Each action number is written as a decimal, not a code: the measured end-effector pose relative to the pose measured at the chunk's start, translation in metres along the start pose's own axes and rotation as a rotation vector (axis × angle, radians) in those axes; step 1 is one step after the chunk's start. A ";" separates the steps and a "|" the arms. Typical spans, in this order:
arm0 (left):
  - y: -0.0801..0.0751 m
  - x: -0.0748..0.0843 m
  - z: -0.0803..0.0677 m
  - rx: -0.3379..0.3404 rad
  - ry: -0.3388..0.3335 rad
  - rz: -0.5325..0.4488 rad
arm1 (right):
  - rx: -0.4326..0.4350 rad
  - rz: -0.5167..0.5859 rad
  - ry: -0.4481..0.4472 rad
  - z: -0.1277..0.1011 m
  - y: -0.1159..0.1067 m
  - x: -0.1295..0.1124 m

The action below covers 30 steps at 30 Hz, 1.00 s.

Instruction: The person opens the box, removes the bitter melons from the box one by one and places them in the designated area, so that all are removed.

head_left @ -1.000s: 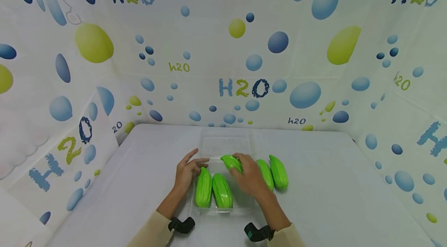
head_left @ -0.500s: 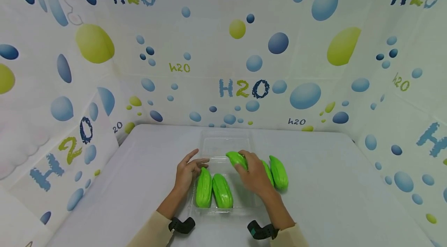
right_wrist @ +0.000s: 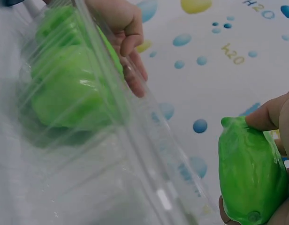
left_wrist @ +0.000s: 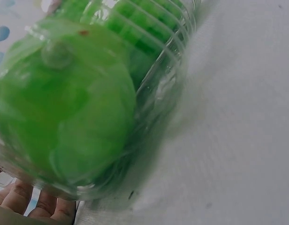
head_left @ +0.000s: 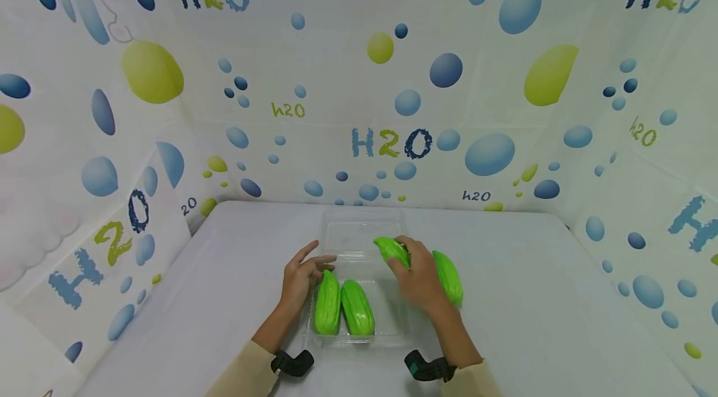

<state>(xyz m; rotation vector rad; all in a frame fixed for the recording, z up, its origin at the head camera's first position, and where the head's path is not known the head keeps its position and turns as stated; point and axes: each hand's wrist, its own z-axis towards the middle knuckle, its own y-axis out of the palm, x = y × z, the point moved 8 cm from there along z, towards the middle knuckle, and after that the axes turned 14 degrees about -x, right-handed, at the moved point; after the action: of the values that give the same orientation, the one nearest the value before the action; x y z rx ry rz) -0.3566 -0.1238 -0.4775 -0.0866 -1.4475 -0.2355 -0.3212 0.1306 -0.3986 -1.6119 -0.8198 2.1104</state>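
On our table: clear ribbed plastic tray (head_left: 392, 328), two glossy green gourds (head_left: 342, 306) inside.
Right hand (head_left: 417, 278): our fingers grip a third gourd (head_left: 391, 249), now lifted farther right.
Left hand (head_left: 300, 275): fingers straight, steadying tray rim.

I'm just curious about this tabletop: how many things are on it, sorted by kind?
Green gourds: 4, two in the tray, one gripped by the right hand, one on the table
Clear plastic trays: 1
Total: 5

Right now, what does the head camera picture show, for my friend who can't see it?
A person's right hand lifts a green gourd above a clear plastic tray holding two more. The left hand touches the tray's edge, and another gourd lies on the white table.
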 end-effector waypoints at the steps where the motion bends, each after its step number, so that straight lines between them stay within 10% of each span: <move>1: 0.000 0.000 0.000 0.000 -0.003 0.001 | 0.001 0.006 0.011 0.000 -0.002 0.002; 30: 0.001 0.003 0.000 -0.008 0.000 -0.010 | 0.109 0.083 0.227 -0.011 -0.064 0.059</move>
<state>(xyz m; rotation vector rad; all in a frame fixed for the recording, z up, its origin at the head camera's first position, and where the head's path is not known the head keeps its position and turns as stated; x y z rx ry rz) -0.3557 -0.1232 -0.4747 -0.0858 -1.4478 -0.2489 -0.3320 0.2180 -0.4038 -1.8117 -0.5633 1.9426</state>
